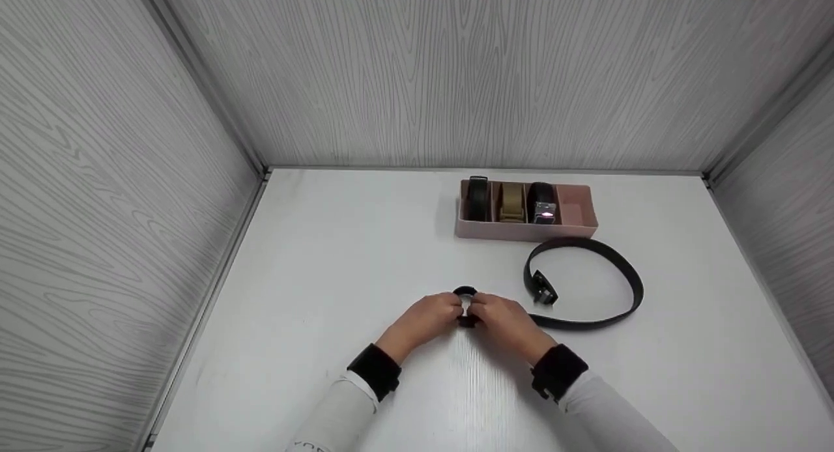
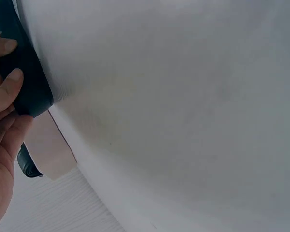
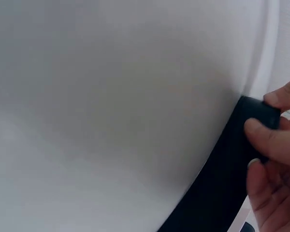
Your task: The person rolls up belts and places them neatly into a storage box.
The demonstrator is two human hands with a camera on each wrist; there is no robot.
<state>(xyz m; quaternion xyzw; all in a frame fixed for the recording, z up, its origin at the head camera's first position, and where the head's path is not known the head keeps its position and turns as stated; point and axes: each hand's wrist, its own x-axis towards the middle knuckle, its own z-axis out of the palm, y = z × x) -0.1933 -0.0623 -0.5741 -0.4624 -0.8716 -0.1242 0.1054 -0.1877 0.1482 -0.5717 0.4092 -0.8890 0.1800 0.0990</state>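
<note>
A black belt (image 1: 586, 324) lies on edge on the white table, sweeping round in a wide arc to its buckle (image 1: 542, 292) on the right. Its other end is bent into a small loop between the two hands. The left hand (image 1: 427, 318) pinches the loop's left side, and the left wrist view shows thumb and fingers on the dark strap (image 2: 34, 84). On the loop's right side the right hand (image 1: 508, 322) pinches the strap. In the right wrist view, the thumb presses the strap (image 3: 217, 179) against the fingers. Part of the loop is hidden behind the fingers.
Behind the hands stands a pink divided box (image 1: 508, 231). A dark rolled belt (image 1: 478, 201), a tan rolled belt (image 1: 512, 201) and a black rolled belt (image 1: 540, 195) with a silver buckle sit in its three left compartments. Grey wood-grain panels (image 1: 417, 81) surround the table.
</note>
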